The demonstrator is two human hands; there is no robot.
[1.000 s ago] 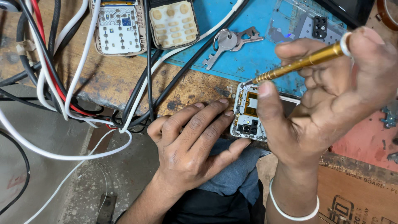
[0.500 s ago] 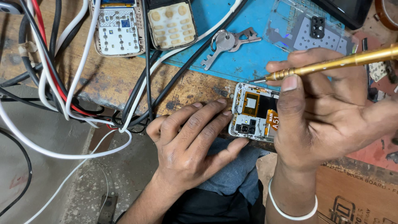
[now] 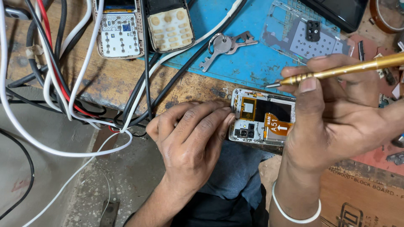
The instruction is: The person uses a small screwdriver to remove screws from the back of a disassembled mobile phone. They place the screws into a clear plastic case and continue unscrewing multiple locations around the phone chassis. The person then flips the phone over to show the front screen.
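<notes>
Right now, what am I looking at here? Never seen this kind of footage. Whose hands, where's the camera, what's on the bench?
The single view comes from a camera worn on a person's head, looking down at that person's own two bare hands over a worn wooden workbench.

The left hand presses its fingers on the edge of an opened smartphone with its back cover off, steadying it at the bench edge. The right hand has a slim gold-coloured metal screwdriver in its grip, tip lifted just above the phone.

Around them: a blue work mat, a bunch of silver keys, a clear plastic phone back panel, two opened keypad phones, and a tangle of white, black and red cables.
</notes>
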